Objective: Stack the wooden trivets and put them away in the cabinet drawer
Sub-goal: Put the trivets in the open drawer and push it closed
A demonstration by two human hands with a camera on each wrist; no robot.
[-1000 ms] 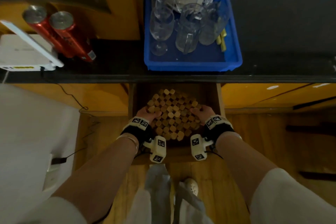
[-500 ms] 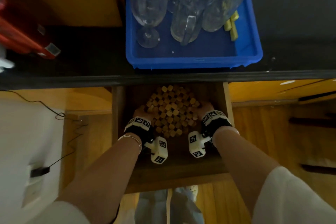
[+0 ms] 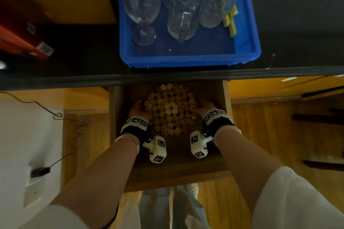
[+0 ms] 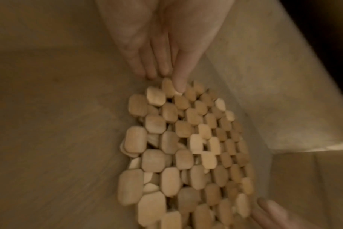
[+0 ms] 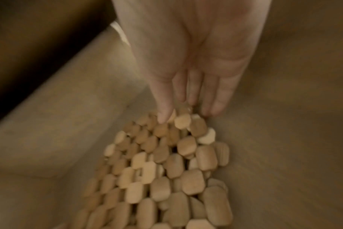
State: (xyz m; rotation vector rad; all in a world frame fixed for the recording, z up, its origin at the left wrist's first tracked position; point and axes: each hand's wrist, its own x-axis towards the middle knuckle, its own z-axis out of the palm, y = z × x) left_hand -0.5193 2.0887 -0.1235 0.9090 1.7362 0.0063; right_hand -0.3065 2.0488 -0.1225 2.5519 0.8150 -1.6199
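A stack of wooden block trivets (image 3: 168,109) lies low inside the open wooden drawer (image 3: 178,171), near its back under the countertop edge. My left hand (image 3: 138,107) holds its left edge and my right hand (image 3: 202,105) its right edge. In the left wrist view the left hand (image 4: 166,77) pinches the trivets (image 4: 186,147), thumb on top and fingers beneath. The right wrist view shows the right hand (image 5: 184,111) pinching the trivets (image 5: 166,170) the same way. More than one layer shows at the stack's edge.
On the dark countertop (image 3: 74,72) above the drawer stands a blue crate (image 3: 189,57) with several glasses. Red cans (image 3: 18,42) lie at the left. A black cable (image 3: 55,115) hangs by the white wall at the left. Orange cabinet fronts flank the drawer.
Both hands have carried the trivets down and further back into the drawer. The head view has moved closer over the drawer and counter.
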